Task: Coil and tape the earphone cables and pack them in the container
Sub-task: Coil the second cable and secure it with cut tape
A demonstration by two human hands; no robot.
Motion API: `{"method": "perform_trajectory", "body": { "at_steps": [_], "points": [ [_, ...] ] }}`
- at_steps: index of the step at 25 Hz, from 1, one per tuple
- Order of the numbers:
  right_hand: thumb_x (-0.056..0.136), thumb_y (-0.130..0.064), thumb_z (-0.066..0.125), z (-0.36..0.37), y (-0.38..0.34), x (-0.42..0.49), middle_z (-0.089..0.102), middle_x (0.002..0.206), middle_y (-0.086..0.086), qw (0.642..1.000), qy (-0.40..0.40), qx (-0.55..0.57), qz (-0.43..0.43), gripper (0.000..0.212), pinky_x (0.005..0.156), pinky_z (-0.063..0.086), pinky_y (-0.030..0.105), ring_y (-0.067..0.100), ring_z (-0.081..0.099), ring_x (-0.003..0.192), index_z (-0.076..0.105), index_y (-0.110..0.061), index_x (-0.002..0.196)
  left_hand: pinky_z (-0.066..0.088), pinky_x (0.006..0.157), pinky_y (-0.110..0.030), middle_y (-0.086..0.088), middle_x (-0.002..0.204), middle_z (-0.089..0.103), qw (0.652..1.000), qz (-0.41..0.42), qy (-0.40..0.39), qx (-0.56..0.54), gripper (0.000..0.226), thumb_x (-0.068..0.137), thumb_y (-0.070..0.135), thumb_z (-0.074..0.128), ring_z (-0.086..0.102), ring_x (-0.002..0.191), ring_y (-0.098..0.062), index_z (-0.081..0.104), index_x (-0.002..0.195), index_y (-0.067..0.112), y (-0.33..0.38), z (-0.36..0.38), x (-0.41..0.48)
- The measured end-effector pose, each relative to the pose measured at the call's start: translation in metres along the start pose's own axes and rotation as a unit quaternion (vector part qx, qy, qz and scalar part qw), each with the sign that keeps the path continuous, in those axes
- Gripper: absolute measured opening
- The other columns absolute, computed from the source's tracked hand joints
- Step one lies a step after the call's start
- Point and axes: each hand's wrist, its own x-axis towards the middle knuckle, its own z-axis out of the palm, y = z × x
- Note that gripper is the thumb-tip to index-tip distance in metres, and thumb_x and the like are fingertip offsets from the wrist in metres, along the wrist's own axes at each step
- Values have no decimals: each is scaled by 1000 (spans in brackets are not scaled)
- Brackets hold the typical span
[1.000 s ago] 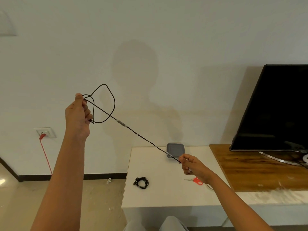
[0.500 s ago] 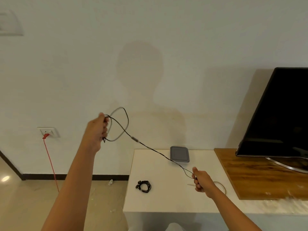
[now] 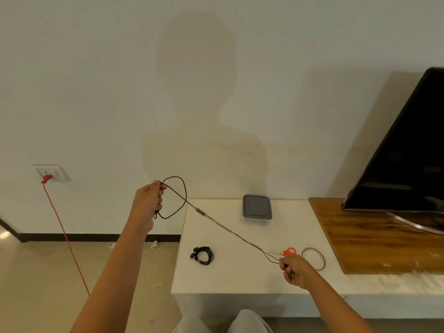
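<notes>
Big black TV [image 3: 403, 150] at 3 o'clock, standing on a brown wooden board [image 3: 374, 239]. White table [image 3: 240, 280] from 6 to 4 o'clock.

Left hand [image 3: 147, 203] at 8 o'clock, up in the air off the table's left side, fingers curled round a loop of the black cable [image 3: 228, 228]. Right hand [image 3: 296, 271] at 5 o'clock, over the front part of the table, pinching the far end of the cable at the split into two thin strands. Cable pulled straight from hand to hand, above the table top.

Grey container [image 3: 257, 209] at 5 o'clock, lid on, by the wall edge of the table. Thin ring of tape [image 3: 322, 257] at 4 o'clock, flat on the table near the board. Coiled earphones [image 3: 203, 255] at 6 o'clock, wound into a small bundle; any tape on them too small to see. Red scissors [image 3: 287, 251] just past the right hand.

Coiling step, most likely for a second cable. Only a loop or two made so far. Next: bring the right hand over to the left hand, lay a new loop into those fingers, keep the loops the same size with no twists. After that, tape, then the container, lid off first.

Against a second ago: left hand lower and nearer the table, right hand drawn back toward the body. Same loop in the left hand, no new one added. Scissors and whole tape ring in plain sight now; half a second ago, scissors hidden and only part of the ring showing.
</notes>
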Motion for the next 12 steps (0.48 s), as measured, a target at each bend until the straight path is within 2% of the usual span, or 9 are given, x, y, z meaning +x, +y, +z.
{"method": "perform_trajectory", "body": {
  "at_steps": [3, 4, 8, 12],
  "points": [
    [93, -10, 55, 2, 0, 2, 64, 69, 13, 997, -9, -21, -76, 5, 47, 48, 21, 9, 42, 41, 57, -6, 89, 25, 41, -17, 3, 63, 42, 1000, -2, 11, -21, 29, 100, 22, 41, 29, 47, -6, 58, 78, 14, 1, -4, 3],
    [92, -11, 58, 3, 1, 3, 66, 72, 15, 994, -11, -29, -107, 7, 51, 49, 23, 12, 45, 45, 60, -4, 92, 25, 39, -16, 3, 63, 42, 999, -2, 14, -29, 29, 100, 22, 41, 29, 44, -4, 58, 78, 14, 2, -5, 4],
    [90, -3, 59, 5, 6, 6, 65, 89, 23, 979, -22, -14, -205, 7, 63, 54, 27, 22, 57, 68, 65, -3, 91, 24, 38, -15, 5, 63, 42, 999, 10, 5, -32, 29, 100, 23, 40, 29, 40, -3, 58, 79, 15, 11, -6, -1],
    [87, 2, 61, 8, 13, 9, 61, 104, 23, 966, -14, -43, -253, 14, 70, 57, 26, 30, 63, 87, 67, -9, 93, 24, 41, -16, 5, 63, 43, 998, 62, -25, -9, 29, 100, 23, 42, 29, 45, -4, 61, 80, 15, 36, 3, -15]
  ]
}}
